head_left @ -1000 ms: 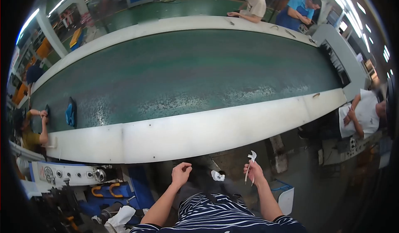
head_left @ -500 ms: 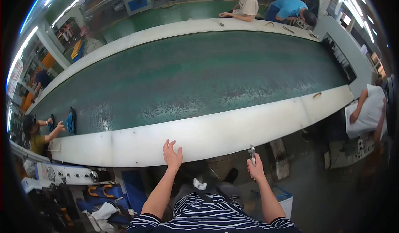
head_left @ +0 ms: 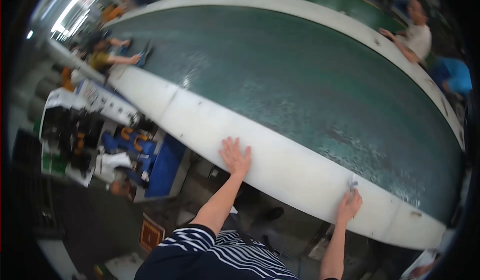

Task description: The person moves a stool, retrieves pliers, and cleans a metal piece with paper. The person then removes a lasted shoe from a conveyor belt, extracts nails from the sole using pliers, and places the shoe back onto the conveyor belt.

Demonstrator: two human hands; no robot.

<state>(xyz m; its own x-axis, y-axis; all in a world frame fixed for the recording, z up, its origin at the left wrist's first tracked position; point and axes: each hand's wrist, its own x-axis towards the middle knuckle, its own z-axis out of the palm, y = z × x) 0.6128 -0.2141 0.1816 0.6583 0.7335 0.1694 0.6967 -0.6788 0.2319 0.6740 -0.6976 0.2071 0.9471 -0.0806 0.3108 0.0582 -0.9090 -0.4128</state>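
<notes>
My left hand (head_left: 235, 156) lies with fingers spread on or just over the white ledge (head_left: 280, 166) along the near side of the conveyor. Farther right, my right hand (head_left: 349, 206) is closed around a small metal hand tool, seemingly pliers (head_left: 353, 182). The tool's head sticks out past my fingers over the ledge, and its handles are mostly hidden in my palm. Motion blurs its details. Beyond the ledge runs the green conveyor belt (head_left: 280, 75), with worn, shiny patches near its edge.
At the belt's far left, a person in a yellowish top (head_left: 100, 59) handles blue items (head_left: 143, 57). Two people stand across the belt at right, one in a light shirt (head_left: 419, 40), one in blue (head_left: 452, 75). A machine with blue panels (head_left: 162, 167) stands at my left.
The view has turned left and tilted. My right hand has moved from the ledge's near edge to over the ledge with the pliers. My left hand's fingers have spread flatter.
</notes>
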